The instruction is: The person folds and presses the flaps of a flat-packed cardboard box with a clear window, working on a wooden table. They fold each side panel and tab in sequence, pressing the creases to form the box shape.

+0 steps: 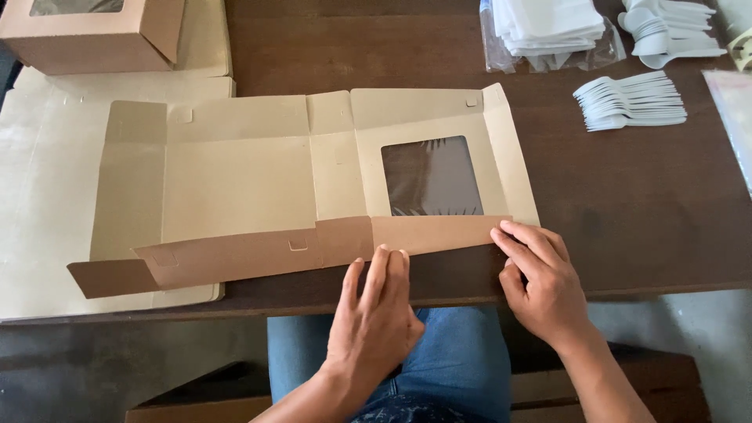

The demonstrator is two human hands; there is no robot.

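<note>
A flat, unfolded kraft cardboard box blank [243, 184] with a clear square window [432, 176] lies across a dark wooden table [650, 211]. Its long near flap [258, 254] is folded up and over toward the panel. My left hand [376, 317] presses its fingertips against the middle of that flap's near edge. My right hand [540, 282] presses its fingertips on the flap's right end, next to the window panel's corner. Neither hand holds anything.
A stack of flat box blanks [39, 196] lies under the left side. An assembled window box [94, 31] stands at the back left. White plastic forks [630, 102], spoons [670, 31] and a bag of white napkins [548, 31] lie at the back right.
</note>
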